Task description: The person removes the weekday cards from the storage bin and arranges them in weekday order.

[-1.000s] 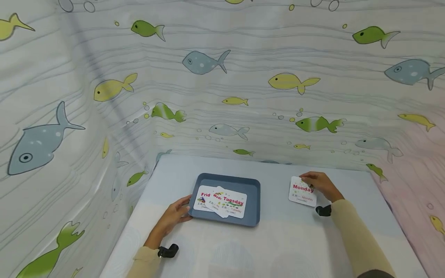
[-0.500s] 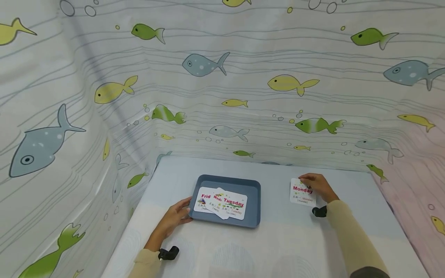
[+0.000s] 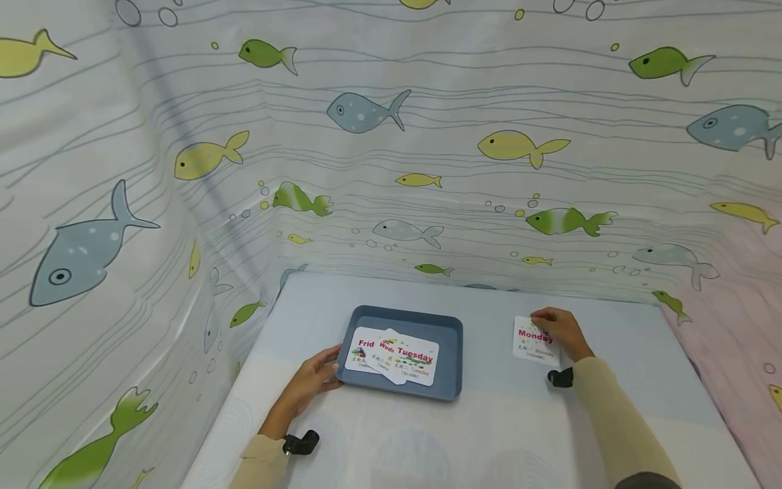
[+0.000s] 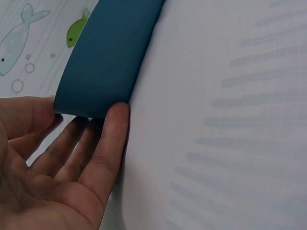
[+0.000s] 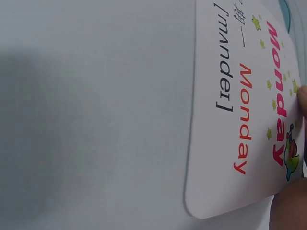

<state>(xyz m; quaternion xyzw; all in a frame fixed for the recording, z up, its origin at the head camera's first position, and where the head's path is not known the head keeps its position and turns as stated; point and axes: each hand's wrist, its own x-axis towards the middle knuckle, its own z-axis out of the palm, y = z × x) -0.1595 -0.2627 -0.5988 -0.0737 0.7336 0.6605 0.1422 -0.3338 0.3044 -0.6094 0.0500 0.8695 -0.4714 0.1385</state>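
Note:
Around the top right corner of a white card (image 3: 533,343) marked "Monday", my right hand (image 3: 562,332) pinches the edge. In the right wrist view this flashcard (image 5: 218,158) shows large print and small drawings, and its left edge is close to the table. I cannot tell whether all of it lies flat. A blue-grey rectangular tray (image 3: 451,360) stands left of it, holding overlapping "Frid…", "Wedr…" and "Tuesday" flashcards (image 3: 418,377). My left hand (image 3: 308,382) touches the tray's left side with extended fingers. In the left wrist view, fingertips (image 4: 116,115) rest against the tray's wall (image 4: 103,72).
Both the tray and the single card are on a pale, patterned tabletop (image 3: 489,421). A fish-printed curtain (image 3: 379,156) rises behind the table and along its left side. Pinkish cloth (image 3: 739,292) hangs at the right.
The "Monday" card and my right hand have shifted very slightly toward me. My left hand stays at the tray. The whole head view has moved a little.

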